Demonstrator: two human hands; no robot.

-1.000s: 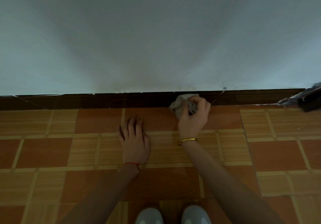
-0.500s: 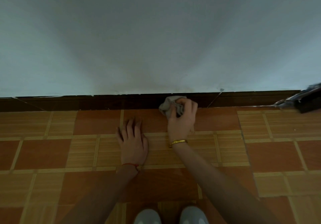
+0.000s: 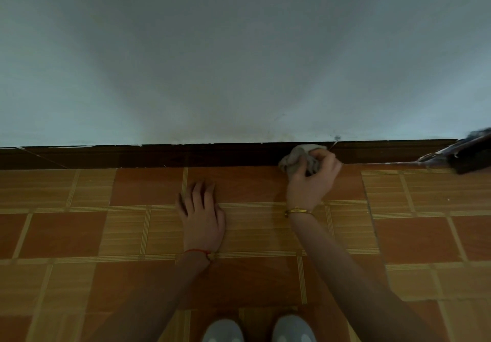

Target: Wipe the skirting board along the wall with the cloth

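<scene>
Right hand [image 3: 310, 182] clenched around a crumpled grey cloth [image 3: 299, 159], pressed against the dark brown skirting board [image 3: 159, 155] at the foot of the pale wall [image 3: 239, 62] — gold bangle [image 3: 299, 211] at the wrist. Left hand [image 3: 202, 217] flat on the tiled floor [image 3: 79, 235], fingers spread forward, holding nothing — red string bracelet [image 3: 198, 252] at the wrist. Grey shoe toes [image 3: 257, 329] at the bottom edge.

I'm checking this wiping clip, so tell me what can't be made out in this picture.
- Head view: dark object at the right, cut by the frame edge and blurred.
- Dark brown skirting board behind the crumpled grey cloth, hidden by cloth and right hand.
- Grey shoes, cut by the bottom edge.
</scene>
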